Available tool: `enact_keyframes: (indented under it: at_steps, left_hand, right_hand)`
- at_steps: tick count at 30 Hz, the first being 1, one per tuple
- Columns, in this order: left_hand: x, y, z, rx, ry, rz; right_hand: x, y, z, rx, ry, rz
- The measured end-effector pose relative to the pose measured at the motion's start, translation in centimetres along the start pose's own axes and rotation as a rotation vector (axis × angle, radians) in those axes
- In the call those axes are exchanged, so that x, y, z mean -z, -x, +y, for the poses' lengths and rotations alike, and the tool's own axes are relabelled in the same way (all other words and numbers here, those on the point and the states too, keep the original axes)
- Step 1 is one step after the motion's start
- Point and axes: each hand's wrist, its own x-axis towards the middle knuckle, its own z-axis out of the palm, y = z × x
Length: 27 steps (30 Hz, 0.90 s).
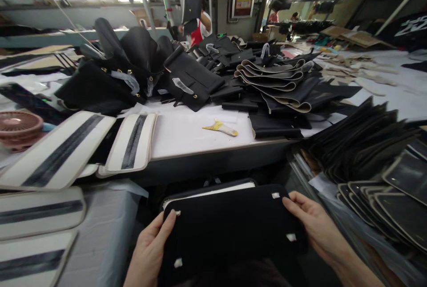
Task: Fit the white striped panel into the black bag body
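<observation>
Head view: left hand (150, 251) grips the left edge of a black panel (227, 233), thumb on top. Right hand (313, 227) grips its right edge, fingers on the face. Panel lies low, in front of the table (187, 136), bearing 4 small white tabs. Beyond: a yellow scraper (222, 128), stacked black bags (133, 69), and striped cream panels (63, 149) at left.

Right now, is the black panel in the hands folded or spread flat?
Spread flat: the black panel lies open, left hand and right hand gripping opposite edges.
</observation>
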Motion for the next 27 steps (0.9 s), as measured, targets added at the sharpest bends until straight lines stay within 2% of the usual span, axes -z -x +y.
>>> enact_keyframes:
  at_steps: [4,7,12,19,24,27]
  left_hand:
    - [3.1,-1.4,-0.6,0.001,-0.127,0.098]
    - [4.1,-2.2,0.1,-0.029,-0.233,0.125]
    - [4.5,-4.0,1.9,-0.127,-0.473,0.156]
    - [5.7,-6.3,2.0,-0.179,-0.734,0.183]
    - [5.9,-6.7,1.8,-0.202,-0.754,0.167]
    - [5.7,-6.5,1.7,-0.239,-0.740,0.129]
  right_hand:
    - [-1.9,-1.1,0.7,0.012,0.091,0.053]
    - [-2.8,-2.4,0.6,0.043,0.144,0.080]
    - [-3.3,-4.3,0.2,0.021,0.164,0.054]
    - [-3.6,-5.7,0.4,-0.050,0.152,0.037]
    - [-3.8,-5.8,0.2,-0.111,0.143,0.057]
    - [-3.8,-5.8,0.0,-0.170,0.134,0.119]
